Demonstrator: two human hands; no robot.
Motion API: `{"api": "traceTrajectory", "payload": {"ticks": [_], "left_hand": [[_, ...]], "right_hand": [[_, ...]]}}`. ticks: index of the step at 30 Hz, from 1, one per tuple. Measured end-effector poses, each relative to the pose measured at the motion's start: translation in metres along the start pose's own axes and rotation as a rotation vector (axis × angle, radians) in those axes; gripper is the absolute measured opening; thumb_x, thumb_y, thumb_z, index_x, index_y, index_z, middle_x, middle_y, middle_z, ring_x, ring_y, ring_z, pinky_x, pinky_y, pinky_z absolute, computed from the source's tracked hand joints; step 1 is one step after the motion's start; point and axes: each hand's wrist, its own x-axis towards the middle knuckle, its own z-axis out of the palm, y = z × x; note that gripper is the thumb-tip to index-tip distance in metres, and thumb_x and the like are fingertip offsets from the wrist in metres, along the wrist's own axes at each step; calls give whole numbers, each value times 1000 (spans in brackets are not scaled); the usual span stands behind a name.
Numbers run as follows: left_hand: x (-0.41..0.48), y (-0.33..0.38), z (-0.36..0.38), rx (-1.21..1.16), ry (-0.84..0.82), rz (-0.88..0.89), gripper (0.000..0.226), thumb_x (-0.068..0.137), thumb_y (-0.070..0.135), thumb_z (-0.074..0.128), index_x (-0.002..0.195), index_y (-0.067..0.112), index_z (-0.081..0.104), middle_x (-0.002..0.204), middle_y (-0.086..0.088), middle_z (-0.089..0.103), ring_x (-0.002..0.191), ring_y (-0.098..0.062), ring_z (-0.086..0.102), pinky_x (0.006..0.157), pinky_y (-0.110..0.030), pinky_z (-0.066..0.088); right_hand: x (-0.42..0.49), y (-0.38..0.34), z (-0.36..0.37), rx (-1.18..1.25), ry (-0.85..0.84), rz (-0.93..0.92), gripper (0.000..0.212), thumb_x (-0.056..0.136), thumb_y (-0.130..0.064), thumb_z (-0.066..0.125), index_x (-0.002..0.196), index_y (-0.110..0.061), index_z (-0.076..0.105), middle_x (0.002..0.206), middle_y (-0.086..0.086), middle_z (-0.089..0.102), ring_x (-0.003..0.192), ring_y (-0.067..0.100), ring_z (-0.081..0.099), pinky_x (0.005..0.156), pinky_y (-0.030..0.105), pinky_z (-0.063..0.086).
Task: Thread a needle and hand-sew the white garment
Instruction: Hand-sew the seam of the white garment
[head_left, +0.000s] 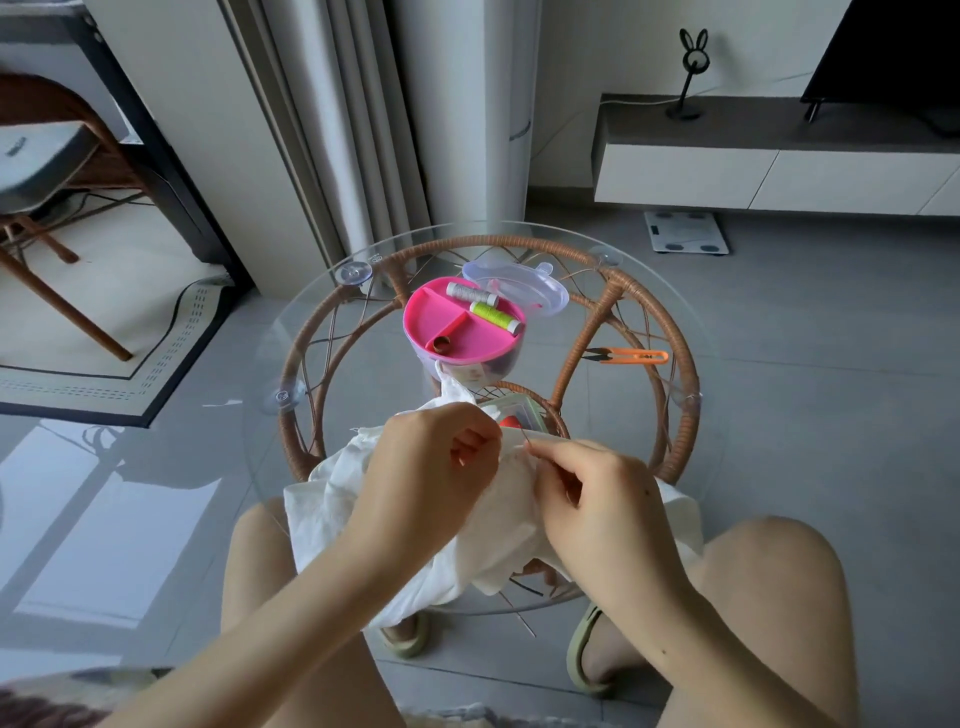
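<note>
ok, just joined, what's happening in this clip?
A seated person is hand-sewing a white garment over a round glass table. The left hand bunches the cloth, while the right hand pinches a thin needle at the fabric's edge; any thread is too fine to make out. Farther back, a pink sewing box sits open with grey and green spools on its tray, its clear lid behind it. Orange snips lie unused to the right.

You have soft, matt white cloth, the garment (415, 519), bunched at the near edge of a clear, glossy glass tabletop (675, 322) over woven rattan; the pink tray (452, 327) looks smooth plastic.
</note>
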Motion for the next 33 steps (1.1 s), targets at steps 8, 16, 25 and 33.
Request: {"api": "traceTrajectory", "payload": {"ticks": [8, 16, 25, 33], "left_hand": [[-2, -2, 2, -79, -42, -88, 15, 79, 4, 68, 77, 18, 74, 67, 23, 62, 72, 11, 61, 66, -3, 45], [6, 0, -8, -269, -196, -291, 19, 75, 6, 74, 69, 24, 73, 70, 12, 72, 64, 1, 65, 62, -7, 46], [15, 0, -16, -530, -351, -582, 19, 72, 1, 73, 63, 17, 75, 69, -7, 70, 65, -14, 60, 70, -23, 55], [18, -2, -21, -657, -448, -667, 18, 77, -3, 69, 64, 10, 72, 66, -6, 66, 64, -11, 58, 67, -22, 52]], "right_hand": [[2, 2, -9, -23, -125, 11, 22, 83, -12, 57, 93, -17, 76, 80, -4, 70, 73, 11, 64, 64, 19, 54], [9, 5, -11, -73, -147, 51, 24, 83, 0, 62, 87, -19, 76, 79, -7, 60, 73, 8, 57, 63, 7, 39], [13, 10, -11, 1, -149, 72, 23, 86, -1, 62, 85, -21, 73, 80, -10, 59, 77, 2, 58, 66, 8, 47], [14, 12, -11, 100, -181, 96, 26, 87, -2, 61, 82, -25, 71, 82, -13, 60, 92, -1, 54, 72, 6, 44]]}}
